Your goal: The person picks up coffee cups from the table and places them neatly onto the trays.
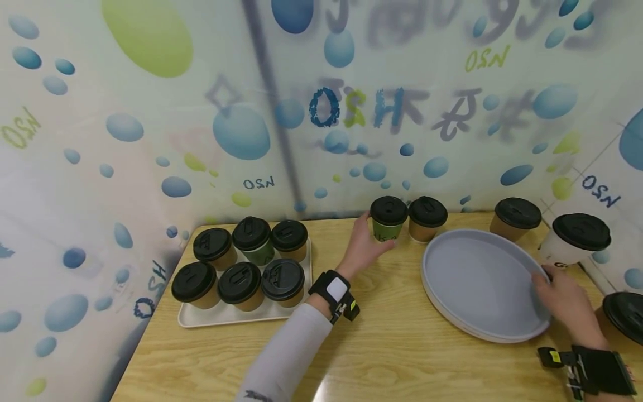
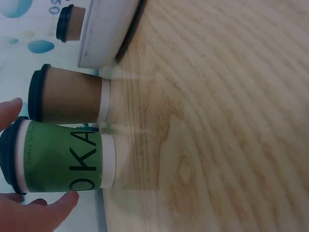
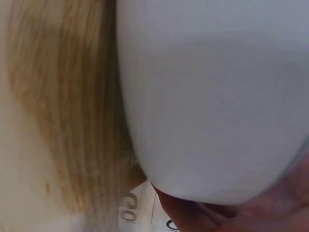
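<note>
Wall (image 1: 351, 106) in the head view shows H2O in reverse; the left hand (image 1: 363, 245) curls round the green cup (image 1: 387, 226), upright on the worktop (image 1: 382, 352), while the right hand (image 1: 567, 298) grips the plate (image 1: 482, 285) by its rim. Left wrist view: the green cup reads "OKA" and "Coffee for". Right wrist view: "GO" marks a white cup (image 3: 142, 205).

left arm (image 1: 291, 349) outstretched forward | left grip (image 1: 364, 247) spread | right grip (image 1: 567, 298) curled, pinching
</note>
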